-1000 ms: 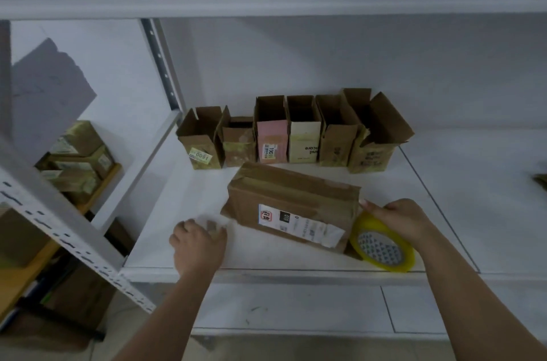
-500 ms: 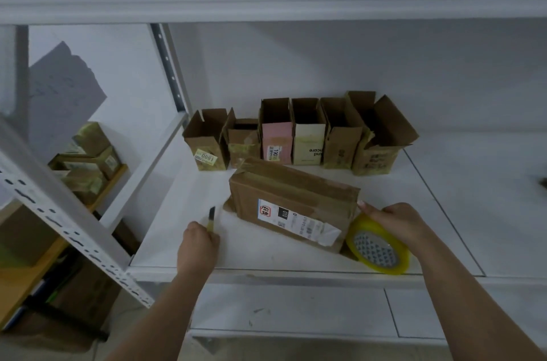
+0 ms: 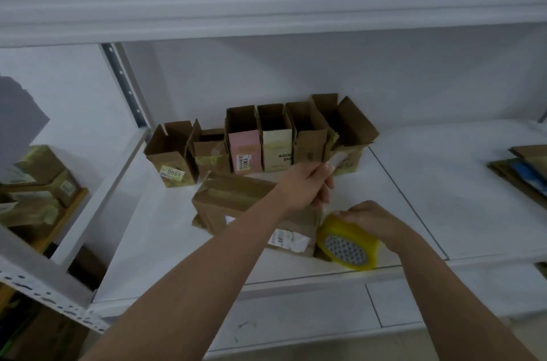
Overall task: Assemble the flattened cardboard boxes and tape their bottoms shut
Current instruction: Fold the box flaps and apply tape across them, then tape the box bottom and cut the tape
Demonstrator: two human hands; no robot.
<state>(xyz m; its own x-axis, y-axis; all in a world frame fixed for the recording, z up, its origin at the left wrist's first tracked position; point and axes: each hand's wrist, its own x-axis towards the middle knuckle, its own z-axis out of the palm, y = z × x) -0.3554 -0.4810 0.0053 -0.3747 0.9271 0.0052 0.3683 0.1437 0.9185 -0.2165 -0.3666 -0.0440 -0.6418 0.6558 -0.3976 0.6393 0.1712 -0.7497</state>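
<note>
While the right hand (image 3: pixel 374 220) steadies the tape roll (image 3: pixel 349 246), the left hand (image 3: pixel 307 186) draws a strip up and away.

With its fingers curled over the yellow roll, the right hand pins it on the shelf (image 3: pixel 414 212), just beside the right end of the box (image 3: pixel 236 204) lying on its side; this likely anchors the roll so tape can unspool. The left hand, reaching across that box, pinches what looks like the clear tape's free end (image 3: pixel 333 164), though blur hides the strip itself. Six assembled boxes (image 3: pixel 260 141) stand open-topped along the back wall, out of the way. Flattened cardboard (image 3: pixel 524 171) waits well apart at the right edge.
</note>
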